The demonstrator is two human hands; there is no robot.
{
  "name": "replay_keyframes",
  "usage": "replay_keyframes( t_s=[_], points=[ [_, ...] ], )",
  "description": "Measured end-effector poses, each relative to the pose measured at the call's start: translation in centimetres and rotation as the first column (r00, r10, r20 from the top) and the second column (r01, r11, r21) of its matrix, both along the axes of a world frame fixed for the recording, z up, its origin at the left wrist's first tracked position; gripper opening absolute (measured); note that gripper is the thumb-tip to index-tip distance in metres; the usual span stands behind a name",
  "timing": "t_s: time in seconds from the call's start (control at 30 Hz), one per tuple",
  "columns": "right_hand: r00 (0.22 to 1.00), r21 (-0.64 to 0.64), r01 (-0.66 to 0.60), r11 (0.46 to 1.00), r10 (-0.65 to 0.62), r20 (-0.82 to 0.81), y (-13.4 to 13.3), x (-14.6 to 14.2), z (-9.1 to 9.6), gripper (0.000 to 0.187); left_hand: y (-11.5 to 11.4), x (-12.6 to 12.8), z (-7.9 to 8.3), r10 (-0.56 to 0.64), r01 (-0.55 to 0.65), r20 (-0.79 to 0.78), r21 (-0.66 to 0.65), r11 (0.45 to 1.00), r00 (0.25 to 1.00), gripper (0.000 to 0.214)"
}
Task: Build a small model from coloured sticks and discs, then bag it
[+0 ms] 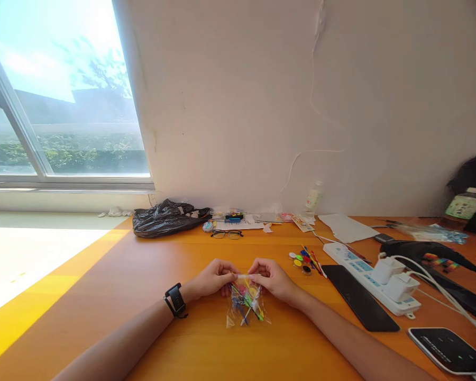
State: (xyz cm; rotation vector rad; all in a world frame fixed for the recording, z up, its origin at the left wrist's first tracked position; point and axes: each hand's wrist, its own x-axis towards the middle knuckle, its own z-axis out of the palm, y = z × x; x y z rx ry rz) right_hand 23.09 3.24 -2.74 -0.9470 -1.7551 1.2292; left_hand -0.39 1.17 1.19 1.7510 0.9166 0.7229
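Note:
A small clear plastic bag (248, 301) hangs between my two hands over the wooden table (190, 349). Inside it are thin sticks or brushes and small coloured pieces in green, blue, yellow and white; their exact kind is hard to make out. My left hand (218, 277), with a black watch (175, 299) on its wrist, pinches the bag's top edge at the left corner. At the right corner, my right hand (272, 278) pinches the same edge between thumb and fingers. Whether the bag's top is sealed cannot be seen.
Right of my hands lie small paint pots (298, 262) and thin brushes (315, 262). Beyond them are a black phone (359, 297), a white power strip (360, 272) with chargers, and a black-topped device (448, 349). Glasses (227, 234) and a black plastic bag (168, 219) lie at the back.

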Motion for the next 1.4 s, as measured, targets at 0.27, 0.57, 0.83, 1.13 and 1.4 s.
replay_keyframes(
  t_s=[0.27,0.57,0.83,1.13,1.4],
  points=[
    [1.000,0.018,-0.008,1.000,0.008,0.005,0.39,0.20,-0.61,0.018,0.27,-0.02,-0.28,-0.019,0.019,-0.018,0.011,1.000,1.000,0.033],
    [1.000,0.004,-0.007,1.000,0.007,0.003,0.35,0.17,-0.66,0.019,0.47,-0.09,-0.47,-0.041,0.041,-0.017,0.026,0.999,0.999,0.034],
    [1.000,0.017,-0.003,1.000,0.002,0.011,0.36,0.22,-0.73,0.018,0.36,-0.18,-0.32,-0.060,0.060,-0.014,0.037,0.997,0.998,0.036],
    [1.000,0.002,-0.007,1.000,0.007,0.006,0.19,0.17,-0.43,0.017,0.46,-0.07,-0.54,-0.049,0.049,-0.011,0.032,0.998,0.999,0.039],
    [1.000,0.027,0.000,1.000,0.000,0.029,0.11,0.24,-0.33,0.019,0.68,-0.14,-0.93,-0.050,0.050,-0.013,0.034,0.998,0.999,0.039]
  ],
)
